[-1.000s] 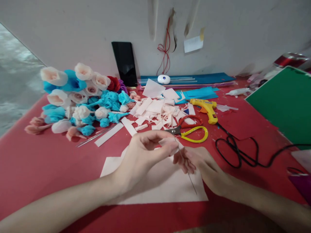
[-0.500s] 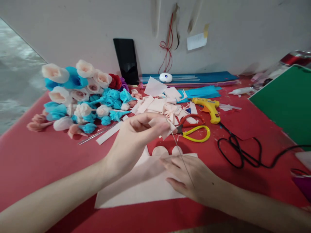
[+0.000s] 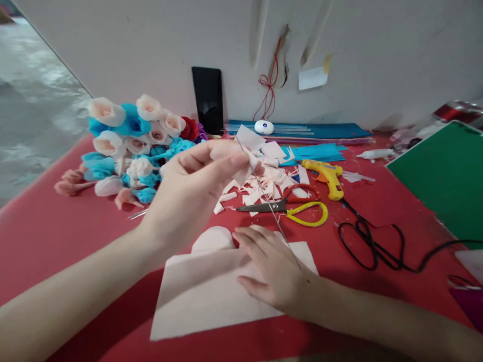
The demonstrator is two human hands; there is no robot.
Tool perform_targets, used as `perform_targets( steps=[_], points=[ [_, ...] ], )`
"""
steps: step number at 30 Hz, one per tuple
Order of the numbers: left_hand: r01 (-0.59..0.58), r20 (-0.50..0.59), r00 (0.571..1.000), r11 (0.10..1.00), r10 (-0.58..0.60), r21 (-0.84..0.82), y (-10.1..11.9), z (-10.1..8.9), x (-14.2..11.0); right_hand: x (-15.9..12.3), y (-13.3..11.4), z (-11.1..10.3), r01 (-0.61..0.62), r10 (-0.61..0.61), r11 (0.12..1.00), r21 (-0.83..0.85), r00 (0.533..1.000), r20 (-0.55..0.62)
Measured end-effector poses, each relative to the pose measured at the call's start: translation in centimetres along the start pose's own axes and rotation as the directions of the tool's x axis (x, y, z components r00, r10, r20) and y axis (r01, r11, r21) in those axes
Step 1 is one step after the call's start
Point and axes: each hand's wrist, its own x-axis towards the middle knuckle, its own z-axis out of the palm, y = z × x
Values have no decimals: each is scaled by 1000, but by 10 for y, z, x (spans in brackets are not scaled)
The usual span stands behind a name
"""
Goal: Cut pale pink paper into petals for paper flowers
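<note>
My left hand is raised, its thumb and fingers pinching a pale pink paper piece on a thin wire stem. The wire slants down to the right, passing in front of my right hand. My right hand lies low with its fingers outstretched over a pale pink paper sheet, holding nothing that I can see. Rounded paper petals, one plainly visible petal among them, show at the sheet's far edge, partly hidden by my right fingers. Beyond lie scissors with red and yellow handles.
Blue, pink and white paper flowers are heaped at the left. Paper scraps litter the middle. A yellow glue gun with a looping black cord lies right, near a green board. A black phone-like slab leans on the wall.
My left hand has lifted with the wired paper piece, uncovering the scissors' blades. My right hand has slid left across the petals. The whole view has shifted slightly.
</note>
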Motion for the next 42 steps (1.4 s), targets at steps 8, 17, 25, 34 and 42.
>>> perform_targets(
  steps=[8,17,25,34,42],
  points=[
    [-167,-6,986,986,166,-7,13,-7,7,29,-10,19,-23,15,996,90,996,83],
    [-163,-58,985,986,161,-22,14,-8,9,30,-13,19,7,-12,999,53,996,89],
    [-183,15,983,983,183,-1,13,-10,9,25,-8,27,70,-65,996,-53,993,97],
    [-165,-52,985,986,166,20,11,-9,9,27,-9,25,78,-76,996,-52,996,51],
    [-153,11,988,988,153,15,12,-10,10,26,-9,28,49,-47,998,-33,997,58]
  ],
)
